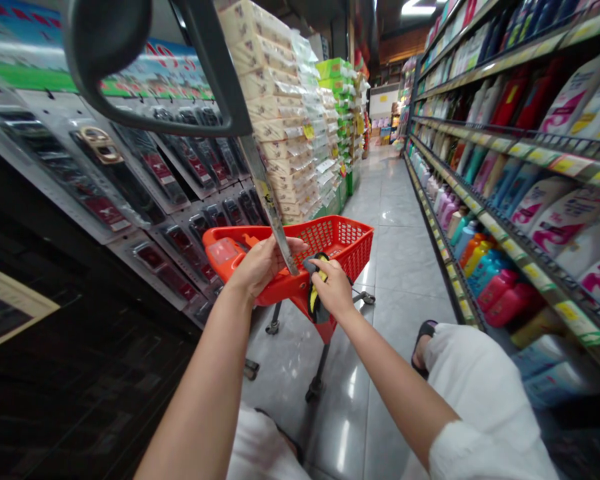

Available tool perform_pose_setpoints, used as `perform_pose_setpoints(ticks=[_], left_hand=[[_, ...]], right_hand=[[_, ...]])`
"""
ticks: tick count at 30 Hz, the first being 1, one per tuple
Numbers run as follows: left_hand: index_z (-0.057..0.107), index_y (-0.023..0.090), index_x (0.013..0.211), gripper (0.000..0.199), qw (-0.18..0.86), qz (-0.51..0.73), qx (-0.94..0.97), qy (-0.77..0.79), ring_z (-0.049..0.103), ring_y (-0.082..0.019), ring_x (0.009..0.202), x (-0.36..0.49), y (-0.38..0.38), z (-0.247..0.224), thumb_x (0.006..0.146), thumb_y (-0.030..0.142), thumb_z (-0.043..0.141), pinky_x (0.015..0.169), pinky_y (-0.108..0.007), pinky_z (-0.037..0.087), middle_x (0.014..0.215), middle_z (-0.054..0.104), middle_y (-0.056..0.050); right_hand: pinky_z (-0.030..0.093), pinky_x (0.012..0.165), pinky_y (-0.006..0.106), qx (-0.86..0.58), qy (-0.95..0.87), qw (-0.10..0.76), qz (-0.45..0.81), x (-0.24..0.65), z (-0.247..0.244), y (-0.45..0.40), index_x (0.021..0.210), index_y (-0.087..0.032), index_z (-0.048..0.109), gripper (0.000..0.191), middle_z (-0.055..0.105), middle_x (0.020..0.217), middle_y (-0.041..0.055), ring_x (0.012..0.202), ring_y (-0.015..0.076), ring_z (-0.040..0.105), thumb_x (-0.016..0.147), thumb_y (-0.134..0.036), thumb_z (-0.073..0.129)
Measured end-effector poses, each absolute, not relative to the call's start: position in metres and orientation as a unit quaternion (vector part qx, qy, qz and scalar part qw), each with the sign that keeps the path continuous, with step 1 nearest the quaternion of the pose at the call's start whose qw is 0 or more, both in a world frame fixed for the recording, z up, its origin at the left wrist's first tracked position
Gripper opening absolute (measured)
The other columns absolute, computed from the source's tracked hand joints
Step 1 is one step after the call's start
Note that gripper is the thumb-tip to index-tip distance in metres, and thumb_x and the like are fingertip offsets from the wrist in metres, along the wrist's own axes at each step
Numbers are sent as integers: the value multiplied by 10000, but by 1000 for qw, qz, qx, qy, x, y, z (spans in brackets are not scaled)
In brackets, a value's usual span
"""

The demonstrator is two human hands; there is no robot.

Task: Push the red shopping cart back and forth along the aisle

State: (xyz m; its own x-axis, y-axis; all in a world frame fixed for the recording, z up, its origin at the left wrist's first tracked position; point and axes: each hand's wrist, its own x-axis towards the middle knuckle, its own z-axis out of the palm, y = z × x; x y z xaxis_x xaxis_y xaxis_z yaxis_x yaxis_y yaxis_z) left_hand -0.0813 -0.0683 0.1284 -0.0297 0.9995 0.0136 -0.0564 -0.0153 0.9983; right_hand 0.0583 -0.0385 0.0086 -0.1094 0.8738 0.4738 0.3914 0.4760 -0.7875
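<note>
A: What does the left hand (264, 267) show?
B: Loosely open, fingers extended, palm turned inward, beside the metal bar (276, 217). The bar crosses in front of the fingers; whether the hand grips or merely touches it cannot be told.
A: And the right hand (331, 287)?
B: Closed, with thumb and fingers pinching a grey-and-yellow cloth (314, 300). The cloth hangs in folds against the near end of the red cart (350, 257), just to the right of the bar's lower end.
A: How is the cart arranged?
B: Its perforated basket section points up the aisle and stands on dark legs with casters, upon the grey tiled floor (393, 267). The bar rises obliquely from its near rim to a dark grey handle (180, 123) at upper left.
A: Which structures flank the 2 hands?
B: To the left, packaged belts (125, 173) hang on a display; beyond them stand stacked tissue packs (275, 120). To the right, shelves (510, 143) carry rows of bottles. Below, the person's white trousers (485, 387) and a dark sandal (424, 347) are visible
</note>
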Motion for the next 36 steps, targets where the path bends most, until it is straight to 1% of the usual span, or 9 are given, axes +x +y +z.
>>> perform_pose_setpoints(ticks=[3, 9, 15, 19, 22, 26, 28, 32, 36], left_hand=[[715, 94, 890, 440, 503, 526, 484, 485, 704, -244, 901, -82, -70, 129, 921, 467, 484, 723, -318, 554, 947, 748, -162], [712, 99, 872, 410, 489, 535, 479, 496, 709, -227, 859, -84, -70, 129, 907, 458, 516, 692, -287, 544, 919, 750, -155], [710, 103, 885, 401, 495, 525, 489, 490, 709, -241, 885, -89, -70, 128, 891, 463, 534, 719, -298, 541, 926, 751, -160], [707, 101, 880, 400, 487, 539, 482, 490, 711, -233, 887, -86, -72, 130, 900, 455, 522, 714, -287, 542, 924, 750, -160], [705, 97, 884, 408, 498, 527, 475, 499, 714, -232, 859, -84, -73, 133, 908, 458, 514, 700, -299, 550, 934, 749, -168], [705, 94, 935, 533, 526, 529, 485, 456, 709, -238, 908, -87, -76, 135, 907, 566, 460, 782, -334, 555, 967, 743, -175], [704, 104, 965, 616, 541, 520, 506, 425, 712, -237, 860, -89, -77, 136, 867, 658, 450, 765, -342, 561, 919, 745, -153], [699, 134, 927, 572, 532, 512, 545, 398, 696, -198, 753, -90, -78, 135, 776, 673, 585, 707, -297, 561, 768, 716, -75], [698, 130, 920, 549, 533, 506, 552, 395, 680, -184, 748, -90, -79, 135, 760, 650, 623, 695, -273, 557, 770, 703, -79]], right_hand=[[458, 863, 257, -440, -763, 410, 235, 65, 24, -32, 1177, -341, 673, 361, 610, 1055, 12, 964, 167, 603, 861, -287, 507], [448, 837, 263, -532, -755, 325, 203, 73, 33, -29, 1193, -343, 671, 361, 622, 1119, 20, 973, 179, 608, 883, -297, 492], [435, 800, 224, -441, -813, 329, 190, 72, 39, -41, 1258, -425, 607, 373, 608, 1102, -9, 959, 148, 608, 920, -333, 478], [447, 775, 262, -511, -784, 299, 188, 75, 39, -37, 1229, -393, 640, 355, 614, 1096, 17, 923, 175, 624, 920, -311, 487], [450, 723, 277, -494, -797, 310, 160, 70, 40, -45, 1251, -373, 629, 359, 607, 1096, 44, 870, 187, 635, 930, -316, 478], [449, 692, 260, -455, -814, 331, 146, 65, 39, -59, 1281, -404, 590, 364, 594, 1106, 30, 849, 171, 636, 941, -347, 474], [449, 697, 252, -455, -811, 338, 147, 64, 36, -59, 1276, -406, 590, 361, 594, 1115, 22, 850, 163, 635, 943, -338, 467], [455, 732, 249, -458, -806, 348, 141, 69, 23, -42, 1264, -401, 591, 369, 597, 1137, 11, 868, 157, 632, 937, -307, 449], [464, 755, 256, -520, -773, 330, 151, 88, 0, 1, 1254, -393, 603, 383, 610, 1125, 9, 905, 165, 628, 909, -301, 464]])
